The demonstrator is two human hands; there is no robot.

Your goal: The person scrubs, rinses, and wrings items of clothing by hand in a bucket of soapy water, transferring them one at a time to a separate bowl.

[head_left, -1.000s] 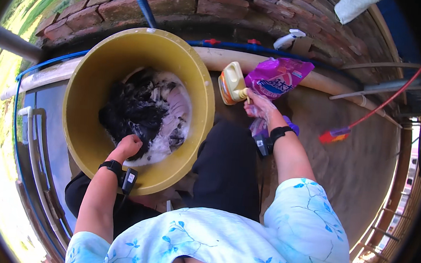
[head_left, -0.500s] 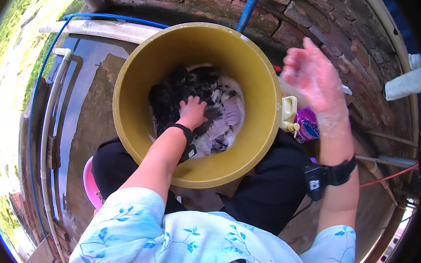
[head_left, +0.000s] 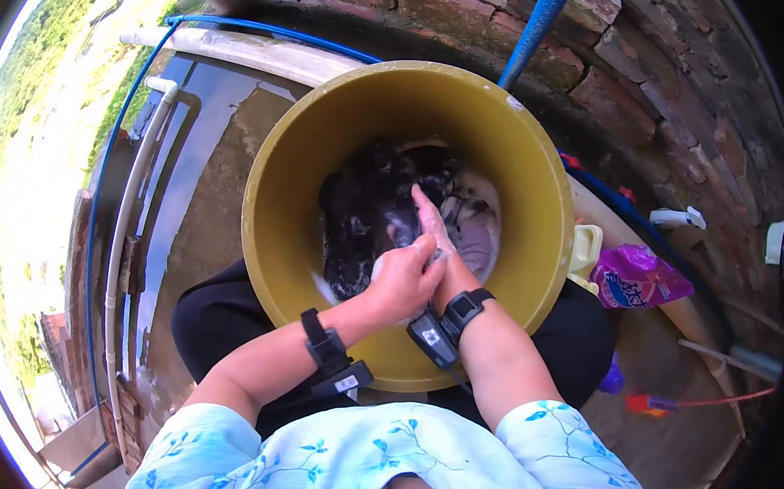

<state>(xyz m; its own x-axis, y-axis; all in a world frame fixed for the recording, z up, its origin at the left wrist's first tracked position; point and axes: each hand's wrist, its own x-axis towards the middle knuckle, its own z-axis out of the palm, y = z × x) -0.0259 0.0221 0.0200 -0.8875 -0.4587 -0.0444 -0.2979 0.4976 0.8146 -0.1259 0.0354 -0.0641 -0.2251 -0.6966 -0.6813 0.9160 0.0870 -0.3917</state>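
Observation:
Wet dark and pale lilac clothes point(head_left: 470, 230) lie in suds at the bottom of a deep yellow tub point(head_left: 277, 191). Over its near side my two hands meet, above the laundry. The fingers of my left hand point(head_left: 403, 280) are curled round the heel of my right hand, near the wrist, with foam between them. My right hand point(head_left: 432, 225) points away from me, its fingers stretched out and holding nothing. Whether its fingertips touch the clothes, I cannot tell. Each wrist wears a black strap with a small box.
Right of the tub are a pale yellow plastic container point(head_left: 584, 249), a purple packet point(head_left: 640, 277) and a red-ended hose point(head_left: 653, 405). A brick wall point(head_left: 445, 10) runs behind, with a blue pole point(head_left: 536, 32) before it. White piping point(head_left: 119, 244) stands on the left.
My right hand has come down from beyond the tub's right rim to over the laundry. My left hand has lifted off the clothes and closed round it. The view has shifted.

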